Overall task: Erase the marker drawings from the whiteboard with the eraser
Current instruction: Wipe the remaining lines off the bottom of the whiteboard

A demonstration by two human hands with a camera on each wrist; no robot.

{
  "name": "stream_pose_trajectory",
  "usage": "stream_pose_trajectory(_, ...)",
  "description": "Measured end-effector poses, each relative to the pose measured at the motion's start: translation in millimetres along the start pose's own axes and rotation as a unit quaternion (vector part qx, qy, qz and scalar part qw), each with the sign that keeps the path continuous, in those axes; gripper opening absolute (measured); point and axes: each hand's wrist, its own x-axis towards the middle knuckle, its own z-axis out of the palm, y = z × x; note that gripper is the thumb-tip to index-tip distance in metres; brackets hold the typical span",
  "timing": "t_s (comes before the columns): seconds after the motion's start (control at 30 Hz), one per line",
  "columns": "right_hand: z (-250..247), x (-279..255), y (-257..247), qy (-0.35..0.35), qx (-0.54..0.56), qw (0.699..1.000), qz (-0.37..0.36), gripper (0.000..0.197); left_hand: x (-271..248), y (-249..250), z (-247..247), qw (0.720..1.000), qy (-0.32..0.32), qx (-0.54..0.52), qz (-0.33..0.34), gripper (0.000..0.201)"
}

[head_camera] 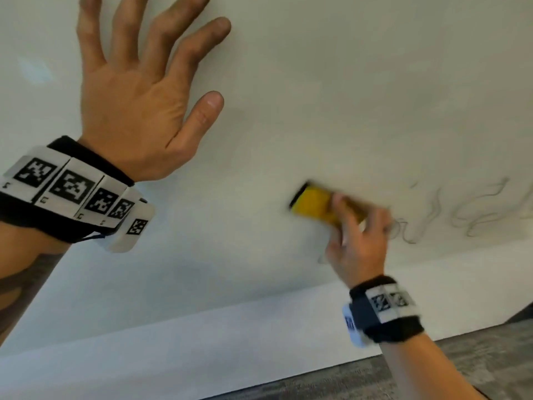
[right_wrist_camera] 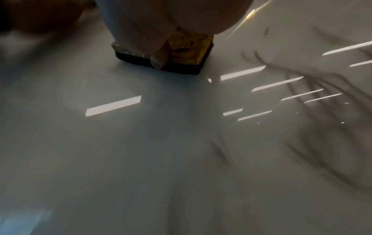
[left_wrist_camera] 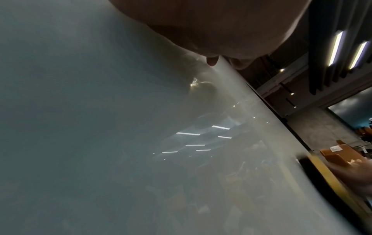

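The whiteboard [head_camera: 331, 96] fills most of the head view. My right hand [head_camera: 356, 241] grips a yellow eraser [head_camera: 314, 204] with a black felt base and presses it flat on the board; both are motion-blurred. Thin black marker squiggles [head_camera: 476, 212] lie just right of the eraser. In the right wrist view the eraser [right_wrist_camera: 187, 50] sits under my fingers, with blurred marker lines [right_wrist_camera: 322, 95] to its right. My left hand [head_camera: 144, 90] lies flat on the board at upper left, fingers spread. The left wrist view catches the eraser [left_wrist_camera: 322, 179] edge-on at the lower right.
Below the whiteboard runs a white wall strip [head_camera: 202, 342], then grey carpet [head_camera: 476, 362] at the bottom right. Ceiling lights [left_wrist_camera: 335, 47] and orange furniture [left_wrist_camera: 340, 155] show in the room behind, past the board's edge.
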Motion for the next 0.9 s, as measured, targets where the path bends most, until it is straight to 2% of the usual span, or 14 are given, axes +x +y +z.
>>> stream_pose_trajectory(0.07,-3,49,-13,0.052,0.041,0.996,0.062,0.052,1,2,2,1.000,0.005,0.000,-0.011,0.060)
stream_pose_trajectory(0.13,10,66,-43,0.071,0.059,0.993,0.072,0.051,1,1,3,1.000,0.017,-0.009,-0.014,0.057)
stream_pose_trajectory(0.2,30,47,-83,0.043,0.065,0.997,0.023,0.055,-1,0,4,1.000,0.025,-0.014,-0.006,0.055)
stream_pose_trajectory(0.27,47,1,-105,-0.013,0.054,0.995,-0.077,0.050,-1,1,3,1.000,0.026,-0.010,-0.003,0.055)
stream_pose_trajectory(0.33,50,-47,-92,-0.085,0.040,0.982,-0.166,0.044,0,1,2,1.000,0.020,-0.008,-0.001,0.055)
stream_pose_trajectory(0.4,39,-75,-52,-0.118,0.018,0.974,-0.191,0.047,1,-1,1,1.000,0.021,-0.005,0.001,0.056)
stream_pose_trajectory(0.47,22,-81,-4,-0.106,-0.011,0.984,-0.141,0.054,-1,-1,2,1.000,0.021,0.001,0.008,0.057)
stream_pose_trajectory(0.53,2,-63,37,-0.050,-0.015,0.999,0.003,0.060,0,0,3,1.000,0.025,-0.005,0.012,0.058)
stream_pose_trajectory(0.57,-6,-47,52,-0.018,0.002,0.995,0.093,0.060,0,0,3,1.000,0.025,-0.011,0.011,0.060)
stream_pose_trajectory(0.63,-18,-14,73,0.057,0.067,0.967,0.240,0.060,0,-1,5,1.000,0.017,-0.024,0.005,0.068)
stream_pose_trajectory(0.7,-13,1,68,0.118,0.105,0.939,0.305,0.064,2,-1,5,0.999,0.007,-0.038,0.008,0.080)
stream_pose_trajectory(0.73,-5,-3,55,0.126,0.106,0.936,0.312,0.063,2,-3,6,0.999,0.006,-0.044,0.012,0.085)
stream_pose_trajectory(0.8,12,-32,18,0.090,0.090,0.954,0.273,0.057,1,-6,8,0.998,0.002,-0.063,0.020,0.092)
stream_pose_trajectory(0.9,28,-91,-20,-0.053,0.045,0.987,0.145,0.044,4,-9,11,0.995,-0.006,-0.102,0.014,0.098)
